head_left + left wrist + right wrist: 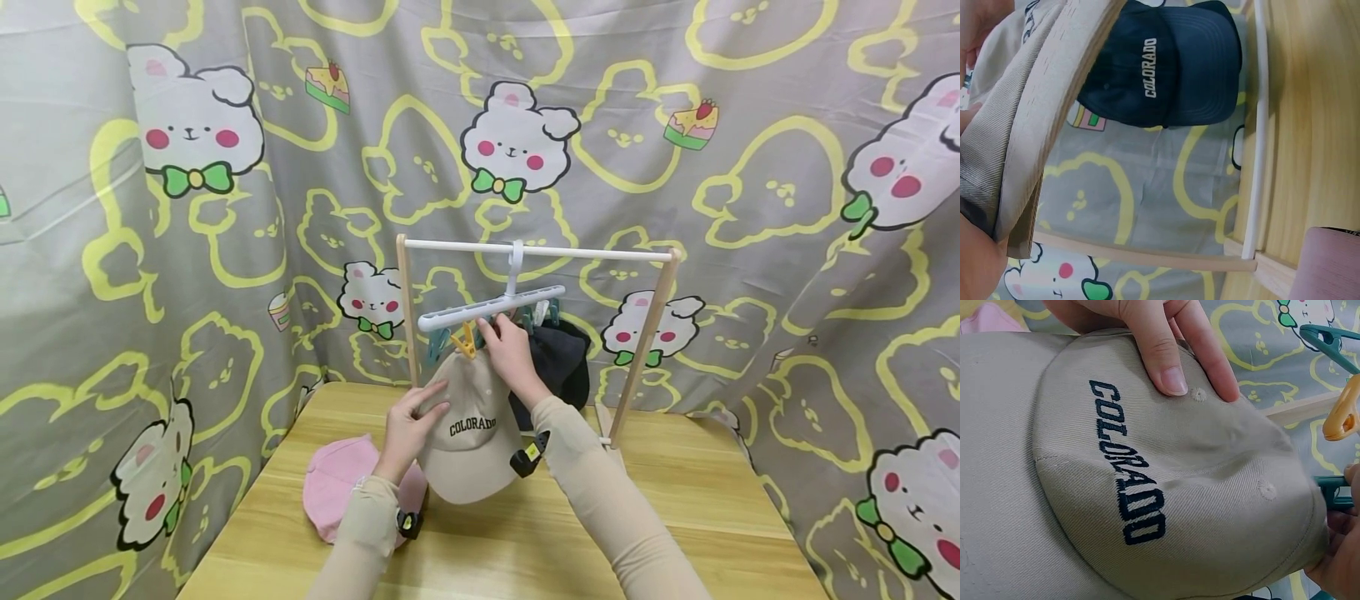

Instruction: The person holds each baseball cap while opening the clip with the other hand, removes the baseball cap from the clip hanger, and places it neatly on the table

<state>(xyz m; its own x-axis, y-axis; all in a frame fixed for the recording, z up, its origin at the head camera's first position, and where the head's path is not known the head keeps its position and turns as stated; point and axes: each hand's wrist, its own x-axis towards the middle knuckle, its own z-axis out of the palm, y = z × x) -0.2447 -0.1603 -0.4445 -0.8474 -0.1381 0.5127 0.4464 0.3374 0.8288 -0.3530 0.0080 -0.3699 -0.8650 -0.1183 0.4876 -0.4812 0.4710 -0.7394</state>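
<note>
Beige cap [474, 437] of matt cloth

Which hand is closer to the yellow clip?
Right. The right hand is just below the hanger, right beside the yellow clip. The left hand is farther away, lower down, at the side of the beige cap.

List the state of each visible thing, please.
Beige fabric cap, held up, brim down
Navy fabric cap, hanging, brim down
Pink fabric hat, lying on the wooden table
Pale plastic hanger, hooked on the white rod
Wooden rack, upright
Yellow plastic clip, below the hanger
Green plastic clip, pinched by the right hand
Left hand, touching the beige cap
</note>
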